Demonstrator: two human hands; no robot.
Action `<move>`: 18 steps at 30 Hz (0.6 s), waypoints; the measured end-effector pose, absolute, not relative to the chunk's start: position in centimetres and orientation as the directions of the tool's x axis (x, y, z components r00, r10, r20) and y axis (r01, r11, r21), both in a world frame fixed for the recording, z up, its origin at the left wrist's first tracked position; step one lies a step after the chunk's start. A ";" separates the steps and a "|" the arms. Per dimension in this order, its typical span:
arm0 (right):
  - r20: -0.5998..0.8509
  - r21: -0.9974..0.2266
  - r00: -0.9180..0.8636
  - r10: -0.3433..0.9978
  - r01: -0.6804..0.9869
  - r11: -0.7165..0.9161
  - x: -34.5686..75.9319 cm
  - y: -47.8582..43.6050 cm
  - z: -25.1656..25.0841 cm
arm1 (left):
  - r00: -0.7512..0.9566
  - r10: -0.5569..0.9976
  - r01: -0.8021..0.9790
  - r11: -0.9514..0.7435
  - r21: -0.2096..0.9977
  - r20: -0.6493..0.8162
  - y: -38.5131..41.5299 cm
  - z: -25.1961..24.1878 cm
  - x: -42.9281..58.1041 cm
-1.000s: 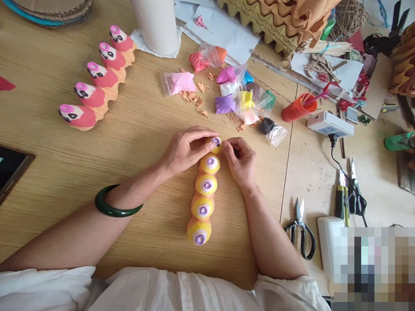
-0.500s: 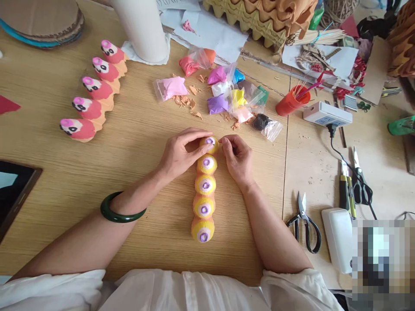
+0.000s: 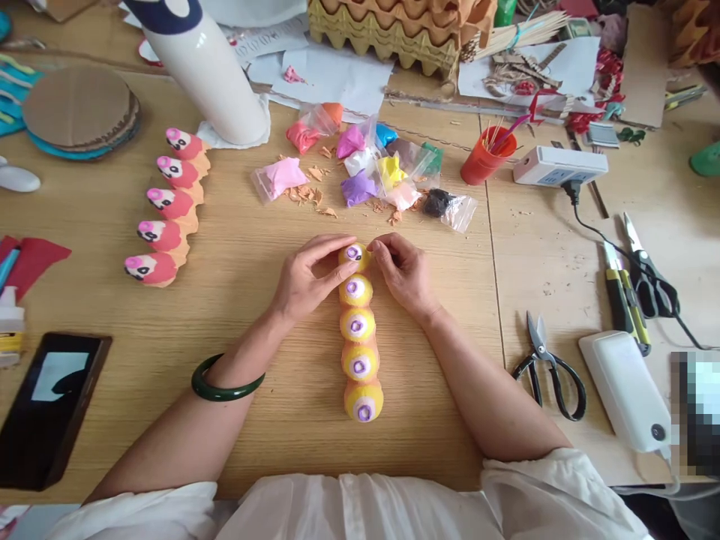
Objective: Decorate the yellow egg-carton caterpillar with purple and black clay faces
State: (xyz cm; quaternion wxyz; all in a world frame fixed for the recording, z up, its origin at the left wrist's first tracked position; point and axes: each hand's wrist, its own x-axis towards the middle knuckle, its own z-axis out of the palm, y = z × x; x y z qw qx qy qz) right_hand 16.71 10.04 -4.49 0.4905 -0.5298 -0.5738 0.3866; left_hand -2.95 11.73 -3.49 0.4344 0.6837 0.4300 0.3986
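Observation:
A strip of egg-carton cups (image 3: 358, 365) lies lengthwise in front of me, its domes coloured yellow with white patches and purple rings. My left hand (image 3: 308, 276) grips the far cup between thumb and fingers, from the left. On that cup's white patch, beside the purple ring, sits a small black spot (image 3: 358, 257). My right hand (image 3: 406, 271) is closed in a pinch at the right edge of the same cup; whatever its fingertips hold is too small to make out. A dark green bangle (image 3: 228, 379) circles my left wrist.
A second carton strip (image 3: 178, 202), red with pink rings, stands at left. Bags of coloured clay (image 3: 358, 187), one of black clay (image 3: 437, 202), lie beyond my hands. At right are scissors (image 3: 543, 360), a utility knife (image 3: 619, 292) and a power strip (image 3: 559, 165). A phone (image 3: 56, 409) lies at left.
The camera view has shifted, showing more of the table's left side. A black spot shows clearly on the far cup now. My right fingertips are closer to that cup; my left hand keeps its grip.

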 end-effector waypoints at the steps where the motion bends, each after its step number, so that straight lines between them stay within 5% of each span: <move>1: 0.156 -0.961 0.042 0.987 0.239 0.141 16.7 10.1 -4.6 | 0.315 0.933 0.254 -0.261 0.932 0.175 11.8 -3.6 -2.9; 18: 0.179 -0.966 0.074 0.981 0.201 0.161 16.8 10.1 -4.3 | 0.361 0.915 0.344 -0.312 0.886 0.183 12.1 -3.7 -3.4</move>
